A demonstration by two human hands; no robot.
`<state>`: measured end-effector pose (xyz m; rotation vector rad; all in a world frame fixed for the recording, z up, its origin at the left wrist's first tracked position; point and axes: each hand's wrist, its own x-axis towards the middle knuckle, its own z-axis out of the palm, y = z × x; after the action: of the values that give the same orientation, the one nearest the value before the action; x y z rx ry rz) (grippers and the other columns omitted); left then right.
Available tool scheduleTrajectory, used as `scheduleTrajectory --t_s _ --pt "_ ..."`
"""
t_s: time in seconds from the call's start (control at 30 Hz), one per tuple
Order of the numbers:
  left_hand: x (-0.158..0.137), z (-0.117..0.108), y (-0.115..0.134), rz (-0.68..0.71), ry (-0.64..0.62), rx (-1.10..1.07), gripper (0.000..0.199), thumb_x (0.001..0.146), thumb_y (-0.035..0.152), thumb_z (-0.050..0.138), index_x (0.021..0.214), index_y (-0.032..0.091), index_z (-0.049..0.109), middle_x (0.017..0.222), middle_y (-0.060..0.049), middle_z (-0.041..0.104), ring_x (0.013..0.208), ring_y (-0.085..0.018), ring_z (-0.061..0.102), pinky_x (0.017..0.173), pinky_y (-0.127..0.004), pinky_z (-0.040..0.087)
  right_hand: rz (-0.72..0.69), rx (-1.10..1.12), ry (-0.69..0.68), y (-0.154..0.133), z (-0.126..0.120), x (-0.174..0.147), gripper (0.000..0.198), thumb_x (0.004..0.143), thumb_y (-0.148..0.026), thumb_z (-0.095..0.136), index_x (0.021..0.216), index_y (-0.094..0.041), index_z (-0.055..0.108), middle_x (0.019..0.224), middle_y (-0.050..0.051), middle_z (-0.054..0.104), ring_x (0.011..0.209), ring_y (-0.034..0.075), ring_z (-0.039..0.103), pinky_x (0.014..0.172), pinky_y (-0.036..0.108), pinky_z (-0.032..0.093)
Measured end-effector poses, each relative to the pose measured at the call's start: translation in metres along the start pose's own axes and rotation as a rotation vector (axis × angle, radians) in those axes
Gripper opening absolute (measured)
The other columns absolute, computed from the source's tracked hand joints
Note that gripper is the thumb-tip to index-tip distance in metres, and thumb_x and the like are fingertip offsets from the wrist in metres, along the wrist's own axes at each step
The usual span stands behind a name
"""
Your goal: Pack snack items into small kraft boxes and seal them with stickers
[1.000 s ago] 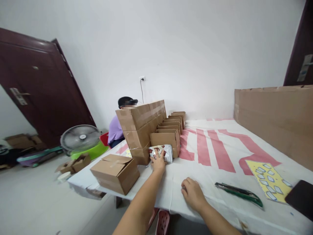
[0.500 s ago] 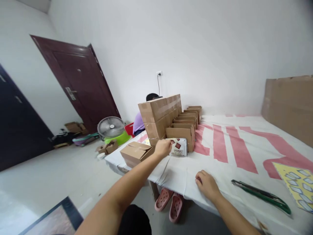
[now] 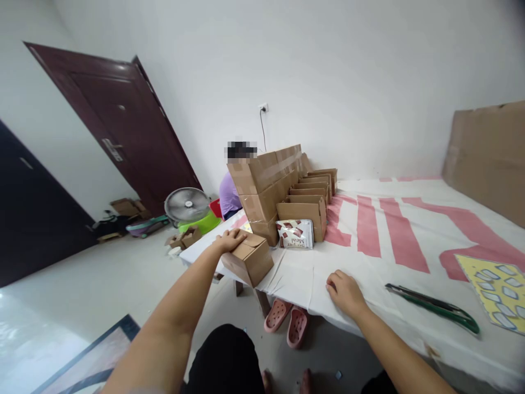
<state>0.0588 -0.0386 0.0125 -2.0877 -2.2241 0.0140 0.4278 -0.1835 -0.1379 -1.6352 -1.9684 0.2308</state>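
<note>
My left hand (image 3: 230, 241) is on a closed cardboard box (image 3: 252, 262) at the table's near left edge, its fingers over the top at the left end. My right hand (image 3: 344, 293) rests on the white cloth by the front edge, fingers curled in, nothing visible in them. Between the hands and farther back, a white and brown pouch (image 3: 294, 234) lettered "Meal" leans on a row of open cardboard boxes (image 3: 301, 212). A green utility knife (image 3: 435, 309) lies to the right of my right hand.
Sealed cartons (image 3: 266, 189) stand stacked behind the box, with a person in a purple top (image 3: 228, 191) beyond. A yellow patterned sheet (image 3: 496, 293) and a large cardboard panel (image 3: 486, 158) are at right. Pink clogs (image 3: 297, 326) sit under the table; a fan (image 3: 187, 205) stands left.
My left hand has moved left from beside the pouch onto the closed box. The box has turned and shifted right. My right hand stays put on the cloth.
</note>
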Motion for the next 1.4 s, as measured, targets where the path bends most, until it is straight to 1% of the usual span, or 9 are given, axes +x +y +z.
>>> scheduleTrajectory --t_s 0.13,0.27,0.4,0.5,0.63,0.77,1.0,1.27,1.4 --pt "-0.017 -0.004 0.037 0.067 -0.034 -0.055 0.079 0.079 0.073 0.029 0.140 0.024 0.039 0.137 -0.018 0.047 0.125 -0.041 0.042 0.099 -0.052 0.030 0.003 0.013 0.006 0.000 0.002 0.000 0.014 0.084 -0.021 0.049 0.081 -0.019 0.063 0.089 0.005 0.062 0.086 0.018 0.056 0.078 0.029 0.036" --pt "-0.051 -0.009 0.087 0.225 -0.047 -0.135 0.084 0.067 0.080 0.044 0.135 0.032 0.047 0.130 -0.014 0.052 0.110 -0.038 0.056 0.091 -0.042 0.040 0.024 0.054 0.055 0.004 0.006 0.000 0.015 0.083 -0.020 0.047 0.082 -0.021 0.063 0.089 0.004 0.062 0.086 0.019 0.057 0.079 0.030 0.038" --pt "-0.080 -0.008 0.139 0.305 0.027 -0.214 0.078 0.069 0.079 0.044 0.130 0.033 0.052 0.126 -0.012 0.054 0.105 -0.034 0.060 0.090 -0.039 0.041 0.180 0.117 0.234 0.018 0.009 0.002 0.025 0.082 -0.014 0.037 0.095 -0.017 0.059 0.098 0.012 0.060 0.096 0.025 0.055 0.085 0.035 0.040" --pt "-0.095 -0.004 0.160 0.318 0.096 -0.268 0.067 0.075 0.073 0.044 0.127 0.032 0.054 0.126 -0.012 0.054 0.104 -0.033 0.060 0.090 -0.041 0.041 0.286 0.187 0.355 0.028 0.008 0.004 0.029 0.085 -0.022 0.031 0.100 -0.016 0.054 0.100 0.015 0.059 0.098 0.027 0.055 0.088 0.039 0.042" --pt "-0.111 0.002 0.160 0.292 0.198 -0.336 0.046 0.088 0.054 0.037 0.118 0.028 0.061 0.124 -0.010 0.058 0.106 -0.032 0.059 0.090 -0.042 0.042 0.289 0.292 0.404 0.031 0.006 0.005 0.033 0.088 -0.038 0.027 0.097 -0.018 0.052 0.098 0.013 0.062 0.094 0.026 0.058 0.085 0.039 0.045" --pt "-0.116 0.015 0.145 0.263 0.272 -0.422 0.040 0.093 0.041 0.034 0.118 0.028 0.062 0.130 -0.005 0.058 0.113 -0.026 0.056 0.093 -0.037 0.044 0.294 0.353 0.421 0.029 0.008 0.006 0.033 0.086 -0.044 0.027 0.092 -0.020 0.050 0.095 0.013 0.062 0.092 0.026 0.059 0.082 0.039 0.046" --pt "-0.089 0.059 0.131 0.338 0.389 -1.175 0.034 0.085 0.031 0.044 0.104 0.020 0.070 0.120 -0.007 0.062 0.114 -0.022 0.055 0.103 -0.037 0.039 0.308 0.396 0.422 0.033 0.010 0.009 0.034 0.084 -0.049 0.030 0.090 -0.022 0.049 0.093 0.011 0.063 0.090 0.026 0.059 0.083 0.040 0.045" --pt "-0.080 0.076 0.129 0.363 0.223 -1.430 0.040 0.081 0.037 0.047 0.112 0.018 0.064 0.138 -0.006 0.052 0.126 -0.027 0.048 0.107 -0.041 0.035 0.305 0.276 0.343 0.033 0.007 0.010 0.032 0.086 -0.038 0.025 0.093 -0.021 0.052 0.095 0.012 0.065 0.091 0.024 0.060 0.081 0.037 0.047" --pt "-0.082 0.076 0.126 0.369 0.161 -1.494 0.044 0.080 0.041 0.047 0.115 0.017 0.060 0.133 -0.007 0.056 0.123 -0.029 0.050 0.103 -0.041 0.038 0.256 0.197 0.238 0.041 -0.024 0.010 0.021 0.081 -0.030 0.042 0.090 -0.020 0.059 0.094 0.009 0.066 0.090 0.022 0.061 0.082 0.033 0.046"
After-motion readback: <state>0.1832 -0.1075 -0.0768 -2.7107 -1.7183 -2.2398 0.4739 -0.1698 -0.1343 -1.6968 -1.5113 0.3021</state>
